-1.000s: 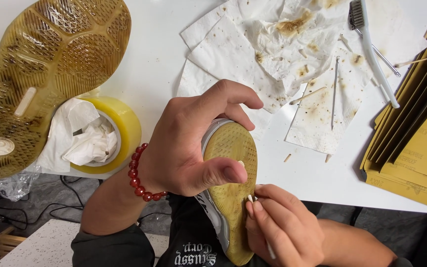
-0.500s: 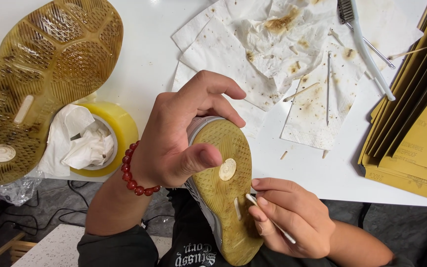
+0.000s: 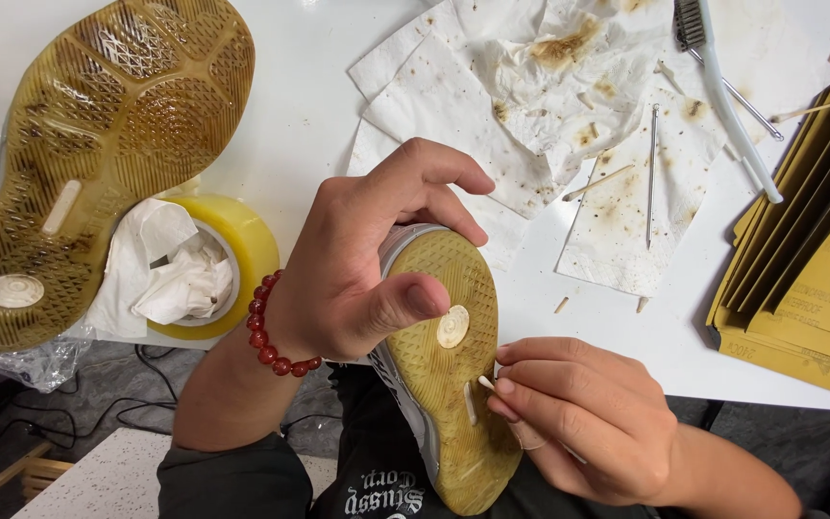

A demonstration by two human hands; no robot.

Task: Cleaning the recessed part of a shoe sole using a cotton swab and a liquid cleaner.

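The left hand (image 3: 357, 269) was raised palm-down, wrist bent, its fingers curled over in a firm grasp and the thumb pressed flat across. The right hand (image 3: 578, 418) sat lower, just beside it, fingertips pinched tightly together; its thumb seemed tucked under, though that was partly hidden. Both forearms angled upward.

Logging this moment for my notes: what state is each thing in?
left hand: gripping held shoe, sole up
right hand: pinching thin stick against sole
second shoe: sole up on table
paper towels: crumpled, stained
tape roll: stuffed with tissue
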